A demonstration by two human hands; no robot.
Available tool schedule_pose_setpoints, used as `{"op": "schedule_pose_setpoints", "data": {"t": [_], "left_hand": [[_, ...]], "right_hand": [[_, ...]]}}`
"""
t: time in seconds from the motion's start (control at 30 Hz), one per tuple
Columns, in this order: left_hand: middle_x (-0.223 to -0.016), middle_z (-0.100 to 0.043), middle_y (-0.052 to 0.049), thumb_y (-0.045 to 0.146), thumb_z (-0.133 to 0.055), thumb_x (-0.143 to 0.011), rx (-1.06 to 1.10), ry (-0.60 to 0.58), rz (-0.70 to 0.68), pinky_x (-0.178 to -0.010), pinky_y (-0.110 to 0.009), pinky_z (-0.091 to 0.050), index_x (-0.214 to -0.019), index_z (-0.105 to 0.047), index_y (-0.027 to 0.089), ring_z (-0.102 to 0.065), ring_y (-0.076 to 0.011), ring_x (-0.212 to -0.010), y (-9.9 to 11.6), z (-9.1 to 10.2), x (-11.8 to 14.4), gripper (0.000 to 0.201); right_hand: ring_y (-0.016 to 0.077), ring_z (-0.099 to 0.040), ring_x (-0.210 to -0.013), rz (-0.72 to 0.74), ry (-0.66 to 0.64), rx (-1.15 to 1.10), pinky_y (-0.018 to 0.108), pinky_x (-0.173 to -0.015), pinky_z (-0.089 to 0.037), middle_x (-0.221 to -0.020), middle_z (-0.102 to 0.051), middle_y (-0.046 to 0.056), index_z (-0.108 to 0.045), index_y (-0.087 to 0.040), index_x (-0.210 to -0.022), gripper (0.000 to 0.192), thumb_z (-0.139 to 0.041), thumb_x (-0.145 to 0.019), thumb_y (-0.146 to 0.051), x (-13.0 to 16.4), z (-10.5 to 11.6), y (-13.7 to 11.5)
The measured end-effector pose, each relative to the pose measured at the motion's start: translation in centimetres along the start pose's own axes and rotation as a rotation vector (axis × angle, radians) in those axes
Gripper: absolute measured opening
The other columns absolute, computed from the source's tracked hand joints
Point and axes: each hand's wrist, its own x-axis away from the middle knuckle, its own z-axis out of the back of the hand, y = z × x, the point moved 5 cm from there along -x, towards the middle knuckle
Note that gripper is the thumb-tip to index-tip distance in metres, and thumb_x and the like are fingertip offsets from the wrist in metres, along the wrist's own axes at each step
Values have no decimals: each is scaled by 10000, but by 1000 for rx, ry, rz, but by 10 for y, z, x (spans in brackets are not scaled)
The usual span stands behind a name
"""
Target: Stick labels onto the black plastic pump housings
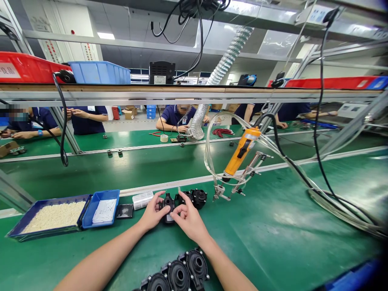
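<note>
At lower centre of the frame, the left hand (152,214) and right hand (188,219) are pinching a black pump housing (167,204) on the worktop (273,226), best kept steady and squarely seated.

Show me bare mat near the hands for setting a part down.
Bare: mat right of the right hand, below the screwdriver; strip left of the left hand, below the trays. Crowded: black parts ahead, housings between the forearms.

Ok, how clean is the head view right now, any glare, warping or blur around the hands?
Head view: strong wide-angle warp, the shelf rail bows and the lower right corner goes dark; soft glare on the green mat at right; both hands, left and right, and the black part they hold are sharp; faces across the line are blurred.
</note>
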Motion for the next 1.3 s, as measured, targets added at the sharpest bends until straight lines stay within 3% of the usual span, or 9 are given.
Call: {"op": "schedule_pose_setpoints", "data": {"t": [0.2,0.33,0.53,0.67,0.77,0.9,1.03,1.17,1.3], "left_hand": [[-1059,-607,-42,566,-798,-864,-22,-1,-7,-836,-336,-481,-1480,-453,227,-624,-183,-880,0,0,1,783],[-1060,-609,-42,574,-795,-866,-6,-7,-10,-841,-340,-481,-1469,-461,228,-624,-186,-885,-1,1,-1,771],[-1138,-609,-59,512,-814,-864,25,-18,-47,-891,-355,-521,-1472,-444,246,-661,-208,-974,4,-1,3,760],[-1251,-596,-91,399,-839,-834,-84,-19,-80,-920,-373,-553,-1475,-453,260,-673,-242,-1078,14,-9,14,762],[-1274,-591,-102,343,-828,-821,-183,-14,-95,-893,-365,-557,-1473,-470,256,-665,-257,-1109,17,-11,19,749],[-1305,-603,-112,319,-782,-848,-160,15,-120,-1001,-411,-531,-1468,-454,241,-644,-272,-1193,16,-7,14,706],[-1334,-607,-118,319,-789,-850,-127,44,-167,-1123,-454,-468,-1463,-436,234,-609,-277,-1269,14,-4,9,712],[-1320,-604,-115,302,-832,-813,-138,11,-162,-1134,-463,-453,-1485,-415,245,-608,-280,-1270,11,-8,8,794],[-1306,-594,-100,203,-862,-732,-166,-42,-159,-1118,-450,-452,-1508,-426,260,-609,-277,-1243,11,-11,8,891]], "right_hand": [[113,-512,-595,126,-45,292,284,-664,-425,-921,-755,-50,-307,-237,-1649,856,-707,-893,-255,1,2,-8],[148,-613,-662,210,-47,560,316,-698,-421,-991,-767,-28,-272,-247,-1673,837,-692,-951,-286,1,7,-9],[256,-744,-862,199,-96,692,352,-781,-452,-932,-791,2,-115,-224,-1716,912,-661,-999,-365,1,13,-8],[313,-746,-834,153,-118,783,355,-742,-455,-902,-787,56,-54,-161,-1722,1153,-782,-882,-467,2,5,-13],[348,-745,-831,131,-132,847,354,-701,-435,-930,-790,118,-59,-104,-1717,1132,-744,-872,-416,3,-1,-14],[294,-724,-874,108,-178,724,347,-762,-440,-964,-795,71,-17,-176,-1726,1020,-656,-941,-302,5,10,-14],[195,-657,-739,53,-262,533,306,-726,-459,-887,-767,-21,-95,-315,-1726,934,-622,-958,-250,20,44,-29],[118,-621,-624,-203,-427,299,223,-608,-479,-950,-770,-46,-82,-372,-1718,1205,-832,-786,-228,46,78,-37],[169,-755,-770,-284,-574,249,188,-617,-526,-1039,-778,-4,-91,-366,-1714,1412,-938,-610,-129,58,87,-26]]}}
